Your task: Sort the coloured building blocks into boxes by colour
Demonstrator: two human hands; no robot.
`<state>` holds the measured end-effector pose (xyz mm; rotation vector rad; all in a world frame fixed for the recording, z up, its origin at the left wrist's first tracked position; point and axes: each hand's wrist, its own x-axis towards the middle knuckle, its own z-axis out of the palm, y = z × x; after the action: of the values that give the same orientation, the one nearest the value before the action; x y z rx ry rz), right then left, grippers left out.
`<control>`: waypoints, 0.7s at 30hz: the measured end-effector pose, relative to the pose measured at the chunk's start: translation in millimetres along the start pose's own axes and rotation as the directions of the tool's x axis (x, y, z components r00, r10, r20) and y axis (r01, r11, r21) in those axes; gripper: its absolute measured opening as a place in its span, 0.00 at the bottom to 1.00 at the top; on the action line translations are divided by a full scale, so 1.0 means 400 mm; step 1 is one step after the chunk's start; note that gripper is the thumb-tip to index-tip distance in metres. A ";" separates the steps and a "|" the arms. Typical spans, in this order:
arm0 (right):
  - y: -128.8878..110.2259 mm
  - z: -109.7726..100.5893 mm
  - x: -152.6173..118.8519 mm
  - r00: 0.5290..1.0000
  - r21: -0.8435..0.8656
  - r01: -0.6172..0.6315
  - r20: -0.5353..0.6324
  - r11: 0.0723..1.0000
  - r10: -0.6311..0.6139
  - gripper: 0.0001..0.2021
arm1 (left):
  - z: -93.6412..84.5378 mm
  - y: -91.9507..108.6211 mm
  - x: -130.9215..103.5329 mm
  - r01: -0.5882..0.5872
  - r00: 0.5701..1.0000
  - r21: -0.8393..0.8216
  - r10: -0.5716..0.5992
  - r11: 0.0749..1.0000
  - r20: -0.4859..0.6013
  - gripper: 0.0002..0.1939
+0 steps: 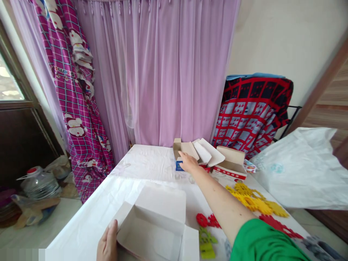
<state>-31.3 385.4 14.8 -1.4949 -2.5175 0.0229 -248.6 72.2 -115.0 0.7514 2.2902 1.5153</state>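
Note:
An open white-lined box (154, 232) stands at the near edge of the table, its flaps spread out. My left hand (108, 242) is at its left side, fingers against the box wall. My right hand (188, 161) reaches far across the table to a small open blue box (179, 165), fingers over its near edge; whether they grip it is hard to tell. Beside it stand open white-flapped boxes (208, 152) and a red-and-white box (230, 170). Red pieces (202, 220), yellow-green pieces (206, 239) and yellow gear-like pieces (251, 199) lie beneath and beside my right arm.
More red pieces (281, 226) and grey pieces (317, 246) lie along the right table edge. A white plastic bag (301, 170) bulges at the right. Purple curtains (174, 72) hang behind the table (146, 163). A water jug (40, 185) is on the floor at left.

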 end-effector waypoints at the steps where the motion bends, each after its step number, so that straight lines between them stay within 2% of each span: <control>1: -0.004 0.009 0.010 1.000 -0.011 -0.003 0.024 1.000 0.003 0.32 | -0.001 0.008 -0.004 0.011 1.000 -0.023 -0.011 1.000 0.011 0.36; 4: -0.010 0.032 0.026 0.998 -0.051 -0.005 0.062 0.999 0.008 0.24 | -0.004 0.037 -0.018 0.022 0.999 -0.085 -0.018 0.996 0.048 0.35; 7: -0.013 0.045 0.022 0.998 -0.087 -0.012 0.058 0.996 0.017 0.15 | -0.007 0.053 -0.026 -0.007 1.000 -0.115 0.010 0.993 0.028 0.34; 11: -0.018 0.035 -0.005 1.000 -0.111 -0.010 0.024 0.994 0.013 0.11 | -0.010 0.061 -0.028 -0.013 1.000 -0.144 0.016 0.990 0.015 0.33; 16: -0.005 -0.043 -0.078 0.997 -0.094 0.012 -0.071 0.995 -0.019 0.09 | -0.014 0.087 -0.036 0.062 0.992 -0.243 -0.033 0.968 0.121 0.29; 21: 0.039 -0.170 -0.232 0.982 -0.037 0.066 -0.175 0.997 -0.072 0.08 | -0.016 0.113 -0.038 0.055 0.998 -0.183 -0.051 0.982 0.023 0.23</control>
<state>37.8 305.7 63.2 -1.3553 -2.4357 -0.1538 -227.5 72.4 -71.8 0.6455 2.1034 1.6600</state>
